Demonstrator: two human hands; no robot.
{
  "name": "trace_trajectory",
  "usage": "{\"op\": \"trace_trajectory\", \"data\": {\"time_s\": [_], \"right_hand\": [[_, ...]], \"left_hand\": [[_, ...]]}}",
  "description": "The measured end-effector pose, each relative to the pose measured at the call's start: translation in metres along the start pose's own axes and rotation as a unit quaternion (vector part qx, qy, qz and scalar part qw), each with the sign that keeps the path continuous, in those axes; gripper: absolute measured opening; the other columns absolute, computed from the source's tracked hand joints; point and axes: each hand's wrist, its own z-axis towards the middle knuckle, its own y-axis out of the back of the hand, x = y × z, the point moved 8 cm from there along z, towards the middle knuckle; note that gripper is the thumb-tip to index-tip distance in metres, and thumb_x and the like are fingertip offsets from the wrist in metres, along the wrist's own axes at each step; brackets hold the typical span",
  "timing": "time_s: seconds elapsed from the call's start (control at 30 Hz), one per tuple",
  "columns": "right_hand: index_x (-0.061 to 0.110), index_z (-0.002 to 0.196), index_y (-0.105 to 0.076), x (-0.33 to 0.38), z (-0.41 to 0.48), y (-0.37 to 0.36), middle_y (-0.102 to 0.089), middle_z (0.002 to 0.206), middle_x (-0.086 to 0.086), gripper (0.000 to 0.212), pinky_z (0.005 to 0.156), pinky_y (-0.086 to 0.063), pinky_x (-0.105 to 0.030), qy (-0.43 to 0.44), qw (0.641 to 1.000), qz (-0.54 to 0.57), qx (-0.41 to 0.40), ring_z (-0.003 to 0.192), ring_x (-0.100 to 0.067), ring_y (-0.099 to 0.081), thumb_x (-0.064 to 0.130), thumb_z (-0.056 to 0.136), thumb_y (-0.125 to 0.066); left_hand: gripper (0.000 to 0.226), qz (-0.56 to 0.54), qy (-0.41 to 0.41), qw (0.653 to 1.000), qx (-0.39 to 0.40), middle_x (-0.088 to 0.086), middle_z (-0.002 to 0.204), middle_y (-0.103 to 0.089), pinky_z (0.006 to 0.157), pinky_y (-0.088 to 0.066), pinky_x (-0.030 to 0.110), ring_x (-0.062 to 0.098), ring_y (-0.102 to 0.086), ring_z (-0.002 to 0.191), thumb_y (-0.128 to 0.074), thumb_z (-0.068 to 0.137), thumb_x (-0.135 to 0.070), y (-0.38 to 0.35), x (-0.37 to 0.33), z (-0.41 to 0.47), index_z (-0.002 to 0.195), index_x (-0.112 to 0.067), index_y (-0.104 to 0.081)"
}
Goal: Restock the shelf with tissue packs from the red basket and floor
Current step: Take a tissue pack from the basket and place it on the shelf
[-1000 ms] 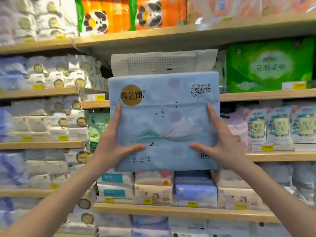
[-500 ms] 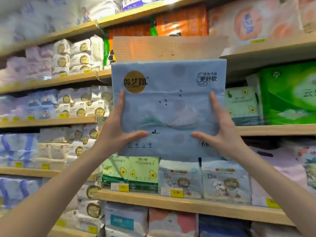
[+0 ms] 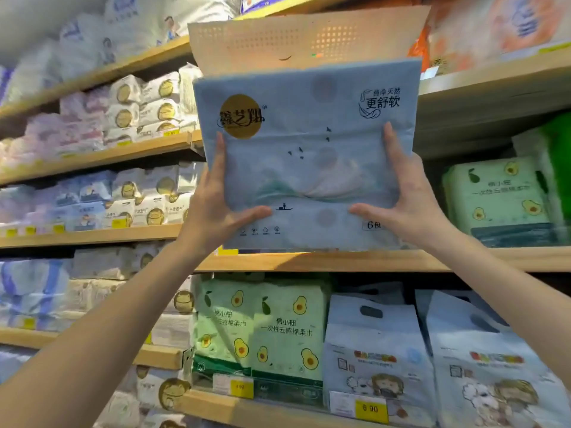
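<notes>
head view, supermarket tissue aisle, looking up at wooden shelving.

blue tissue pack (image 3: 309,156): held upright, printed face toward the camera. gold round logo upper left, small boat and hills in the middle, "6" marked lower right. a pale perforated handle flap (image 3: 302,38) stands up from its top edge. the pack's bottom edge sits right at the front lip of the middle shelf board (image 3: 340,261); cannot tell whether it rests on the board or hangs just in front of it. the upper shelf board (image 3: 494,84) runs behind its top right corner.

left hand (image 3: 216,208): clamps the pack's left edge. thumb spread flat across the lower front face, index finger straight up the side, other fingers hidden behind.

right hand (image 3: 408,205): mirrors it on the right edge. thumb pointing inward over the front, index finger up the side, the rest out of sight behind the pack.

both forearms bare, reaching up from the lower corners.

surroundings: green avocado-print pack (image 3: 497,199) stands on the middle shelf just right of the held pack. more avocado-print packs (image 3: 262,329) on the shelf below, next to pale blue packs with a cartoon child (image 3: 377,359). yellow price tag (image 3: 370,409) on that lower shelf edge. left bay: rows of white packs with gold circles (image 3: 148,106), blurred.
</notes>
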Motion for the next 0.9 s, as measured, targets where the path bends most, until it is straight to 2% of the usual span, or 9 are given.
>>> {"op": "trace_trajectory", "data": {"time_s": [0.27, 0.37, 0.4, 0.5, 0.57, 0.63, 0.7, 0.77, 0.9], "right_hand": [[0.061, 0.128, 0.007, -0.025, 0.043, -0.061, -0.026, 0.140, -0.009, 0.112, 0.103, -0.032, -0.035, -0.009, 0.997, -0.066, -0.029, 0.125, -0.024, -0.038, 0.025, 0.068, -0.080], [0.061, 0.128, 0.007, -0.033, 0.055, -0.080, -0.023, 0.143, -0.007, 0.112, 0.104, -0.032, -0.038, -0.007, 0.995, -0.088, -0.035, 0.127, -0.024, -0.036, 0.024, 0.067, -0.080], [0.059, 0.131, 0.006, -0.036, 0.058, -0.087, -0.022, 0.144, -0.007, 0.113, 0.104, -0.032, -0.037, -0.005, 0.995, -0.093, -0.034, 0.128, -0.022, -0.035, 0.024, 0.067, -0.080], [0.053, 0.137, 0.004, -0.048, 0.062, -0.105, -0.023, 0.144, -0.004, 0.112, 0.105, -0.029, -0.035, -0.010, 0.996, -0.090, -0.021, 0.130, -0.017, -0.031, 0.027, 0.067, -0.080], [0.053, 0.137, 0.003, -0.054, 0.063, -0.113, -0.023, 0.143, -0.004, 0.113, 0.106, -0.028, -0.036, -0.019, 0.995, -0.091, -0.019, 0.132, -0.019, -0.031, 0.028, 0.066, -0.081], [0.056, 0.134, 0.004, -0.059, 0.063, -0.120, -0.025, 0.141, -0.004, 0.115, 0.106, -0.029, -0.037, -0.027, 0.994, -0.101, -0.024, 0.131, -0.022, -0.033, 0.026, 0.064, -0.082], [0.059, 0.130, 0.006, -0.063, 0.060, -0.125, -0.027, 0.139, -0.006, 0.118, 0.104, -0.031, -0.035, -0.034, 0.992, -0.119, -0.036, 0.129, -0.025, -0.036, 0.024, 0.062, -0.084], [0.060, 0.128, 0.006, -0.068, 0.055, -0.128, -0.028, 0.137, -0.005, 0.118, 0.100, -0.030, -0.028, -0.041, 0.991, -0.120, -0.040, 0.128, -0.023, -0.038, 0.023, 0.062, -0.084], [0.059, 0.129, 0.006, -0.076, 0.044, -0.136, -0.029, 0.135, -0.004, 0.117, 0.095, -0.025, -0.021, -0.062, 0.992, -0.109, -0.030, 0.125, -0.018, -0.036, 0.025, 0.062, -0.083]], "left_hand": [[0.123, -0.051, 0.002, 0.999, -0.015, 0.008, 0.148, -0.023, 0.110, -0.023, 0.029, 0.008, -0.025, 0.128, -0.076, 0.062, -0.052, -0.031, 0.087, 0.038, 0.145, -0.032, 0.013], [0.121, -0.072, 0.011, 0.997, -0.012, 0.012, 0.148, -0.018, 0.100, -0.019, 0.010, 0.005, -0.025, 0.122, -0.077, 0.065, -0.041, -0.045, 0.110, 0.045, 0.145, -0.028, 0.013], [0.120, -0.077, 0.011, 0.997, -0.008, 0.013, 0.150, -0.015, 0.099, -0.019, 0.009, 0.004, -0.024, 0.120, -0.077, 0.067, -0.039, -0.049, 0.117, 0.046, 0.145, -0.028, 0.014], [0.121, -0.092, 0.004, 0.996, 0.009, 0.011, 0.153, -0.020, 0.109, -0.029, 0.031, 0.006, -0.030, 0.124, -0.074, 0.064, -0.049, -0.062, 0.142, 0.050, 0.146, -0.029, 0.013], [0.121, -0.089, 0.005, 0.996, 0.018, 0.009, 0.150, -0.030, 0.106, -0.036, 0.038, 0.017, -0.040, 0.128, -0.074, 0.064, -0.049, -0.070, 0.154, 0.050, 0.146, -0.026, 0.013], [0.120, -0.080, 0.008, 0.997, 0.008, 0.012, 0.148, -0.033, 0.102, -0.038, 0.037, 0.027, -0.043, 0.127, -0.076, 0.066, -0.042, -0.074, 0.160, 0.048, 0.147, -0.023, 0.011], [0.120, -0.085, 0.011, 0.996, 0.001, 0.014, 0.148, -0.026, 0.103, -0.033, 0.033, 0.027, -0.039, 0.129, -0.078, 0.067, -0.034, -0.077, 0.164, 0.044, 0.145, -0.026, 0.012], [0.121, -0.079, 0.007, 0.997, 0.003, 0.015, 0.148, -0.024, 0.105, -0.032, 0.037, 0.027, -0.037, 0.129, -0.079, 0.066, -0.035, -0.078, 0.166, 0.041, 0.145, -0.029, 0.014], [0.122, -0.057, 0.009, 0.998, 0.016, 0.020, 0.140, -0.036, 0.100, -0.037, 0.039, 0.033, -0.043, 0.120, -0.078, 0.063, -0.043, -0.085, 0.175, 0.034, 0.146, -0.027, 0.011]]}}
